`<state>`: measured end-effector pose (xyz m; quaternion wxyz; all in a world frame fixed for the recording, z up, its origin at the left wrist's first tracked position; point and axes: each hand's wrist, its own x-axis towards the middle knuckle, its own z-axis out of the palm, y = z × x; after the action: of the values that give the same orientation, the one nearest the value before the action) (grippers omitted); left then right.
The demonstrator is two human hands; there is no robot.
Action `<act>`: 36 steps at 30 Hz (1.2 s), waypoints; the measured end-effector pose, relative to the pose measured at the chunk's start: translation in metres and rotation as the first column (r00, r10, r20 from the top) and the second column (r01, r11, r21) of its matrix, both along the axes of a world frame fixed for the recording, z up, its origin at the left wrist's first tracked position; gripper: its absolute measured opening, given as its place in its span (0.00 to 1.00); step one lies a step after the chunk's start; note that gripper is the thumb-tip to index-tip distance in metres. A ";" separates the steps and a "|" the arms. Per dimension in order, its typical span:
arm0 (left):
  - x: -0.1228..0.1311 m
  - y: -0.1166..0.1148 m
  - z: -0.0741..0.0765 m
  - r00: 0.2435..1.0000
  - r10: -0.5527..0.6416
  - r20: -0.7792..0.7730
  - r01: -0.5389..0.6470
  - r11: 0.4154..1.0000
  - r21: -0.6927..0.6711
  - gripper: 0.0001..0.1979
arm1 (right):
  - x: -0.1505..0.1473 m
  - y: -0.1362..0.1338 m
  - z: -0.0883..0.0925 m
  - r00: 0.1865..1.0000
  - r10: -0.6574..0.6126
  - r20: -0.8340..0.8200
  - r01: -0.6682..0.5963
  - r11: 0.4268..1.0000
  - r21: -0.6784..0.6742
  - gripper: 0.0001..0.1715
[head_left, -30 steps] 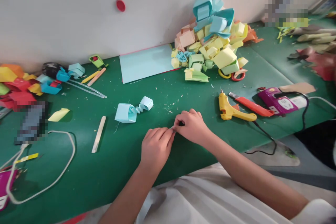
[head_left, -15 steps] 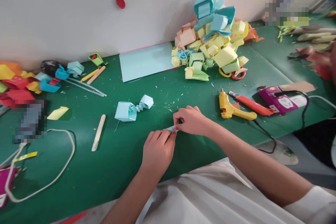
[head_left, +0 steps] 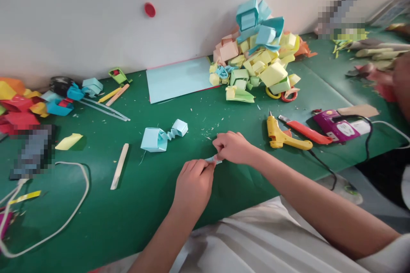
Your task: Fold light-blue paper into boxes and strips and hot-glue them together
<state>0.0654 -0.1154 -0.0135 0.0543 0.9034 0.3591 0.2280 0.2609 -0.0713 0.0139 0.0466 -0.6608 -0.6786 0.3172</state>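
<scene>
Low over the green table [head_left: 96,230], my left hand [head_left: 194,181] is closed on a small light-blue folded paper strip [head_left: 212,160]. At the strip's other end, the bent fingers of my right hand [head_left: 233,147] pinch it from the right. Most of the strip is hidden by the fingers. Left of and beyond my hands lie a light-blue folded paper box [head_left: 154,140] and a smaller paper cube [head_left: 180,127], joined by a zigzag-folded paper strip [head_left: 169,135].
Right of my hands lie a yellow glue gun [head_left: 285,135], a red-handled cutter knife [head_left: 307,131] and a purple power strip [head_left: 335,126]. Behind stand a pile of folded paper boxes [head_left: 272,74] and a light-blue sheet [head_left: 179,79]. A wooden stick [head_left: 120,166] and white cable [head_left: 83,196] lie left.
My right fingers have shifted slightly on the paper strip, and a bit more of its end shows. Both hands stay close together. The view has tilted a little.
</scene>
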 end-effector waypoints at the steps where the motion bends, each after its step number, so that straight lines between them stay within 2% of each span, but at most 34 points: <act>1: -0.001 0.002 0.000 1.000 0.005 0.009 -0.005 1.000 0.001 0.10 | 0.001 -0.002 -0.001 1.000 0.002 -0.005 -0.002 1.000 0.012 0.20; 8: -0.004 0.015 0.001 0.999 0.005 0.037 0.000 0.993 -0.119 0.07 | 0.005 -0.020 -0.006 0.998 0.029 -0.051 -0.023 0.991 0.130 0.17; 12: -0.003 0.018 0.003 1.000 -0.002 -0.012 0.000 0.992 -0.126 0.06 | 0.004 -0.034 -0.010 0.996 -0.004 -0.086 0.028 0.957 0.288 0.07; 15: -0.005 0.022 0.005 1.000 -0.010 -0.013 0.009 0.996 -0.094 0.06 | 0.011 -0.042 -0.012 0.987 0.111 -0.113 -0.059 0.920 0.387 0.07; 19: -0.005 0.031 0.009 0.996 -0.090 -0.013 0.089 0.994 -0.063 0.08 | 0.022 -0.043 -0.014 0.961 0.265 -0.079 -0.203 0.870 0.450 0.17; 23: 0.004 0.043 0.013 0.996 -0.085 0.029 0.088 0.990 -0.111 0.10 | 0.021 -0.036 -0.017 0.954 0.288 -0.084 -0.211 0.842 0.497 0.08; 27: 0.015 0.051 0.017 0.989 0.002 0.149 0.032 0.974 -0.226 0.07 | 0.017 -0.032 -0.023 0.932 0.167 -0.322 0.000 0.887 0.462 0.10; 30: 0.021 0.054 0.022 0.978 0.045 0.202 0.036 0.925 -0.378 0.04 | 0.019 -0.031 -0.021 0.908 0.079 -0.410 0.108 0.904 0.414 0.05; 31: 0.023 0.054 0.024 0.976 0.062 0.209 0.035 0.901 -0.432 0.05 | 0.020 -0.031 -0.019 0.906 0.032 -0.421 0.151 0.907 0.394 0.01; 33: 0.026 0.054 0.025 0.967 0.129 0.220 0.014 0.835 -0.551 0.07 | 0.024 -0.031 -0.013 0.883 -0.105 -0.457 0.266 0.915 0.304 0.07; 36: 0.031 0.055 0.023 0.924 0.272 0.269 0.008 0.689 -0.724 0.07 | 0.031 -0.032 -0.004 0.795 -0.290 -0.533 0.389 0.917 0.082 0.09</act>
<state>0.0961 -0.0599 0.0100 0.4468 0.7255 0.4684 0.2337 0.2924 -0.1034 0.0099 0.3429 -0.6568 -0.5382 0.4017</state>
